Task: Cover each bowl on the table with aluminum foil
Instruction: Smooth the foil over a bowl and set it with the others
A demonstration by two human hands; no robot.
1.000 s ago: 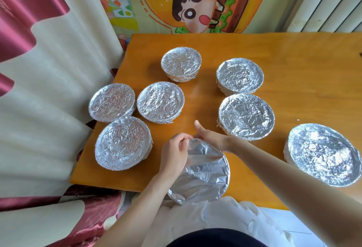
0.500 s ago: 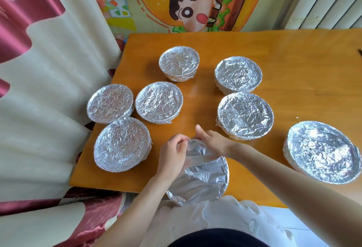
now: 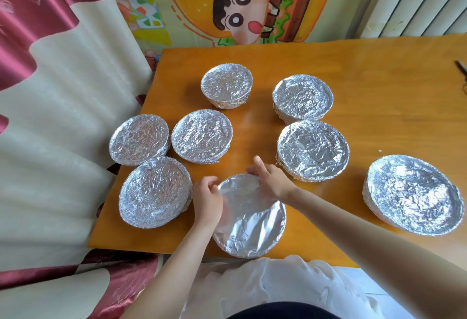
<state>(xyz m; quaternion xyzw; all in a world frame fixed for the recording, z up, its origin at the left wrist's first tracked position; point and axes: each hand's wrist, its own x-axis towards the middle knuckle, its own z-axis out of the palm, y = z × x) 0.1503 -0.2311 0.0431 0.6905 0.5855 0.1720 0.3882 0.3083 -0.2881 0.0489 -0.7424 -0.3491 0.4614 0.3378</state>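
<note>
Currently upright, mouth up, at near bench [image 3: 379, 78] edge: foil-wrapped bowl [image 3: 252, 227]; left hand [image 3: 207, 201], right hand [image 3: 270, 179] fingers pinching its far rim.

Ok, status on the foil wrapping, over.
Left hand, right hand gripping foil at far rim of nearest bowl. Seven other bowls wrapped. Nothing in the way.

I see smooth shiny foil [image 3: 252, 222] on the near bowl [image 3: 242, 250], crinkled foil on the other bowls [image 3: 313, 149], a glossy wood table [image 3: 379, 78] and a satiny cloth curtain [image 3: 38, 28].
</note>
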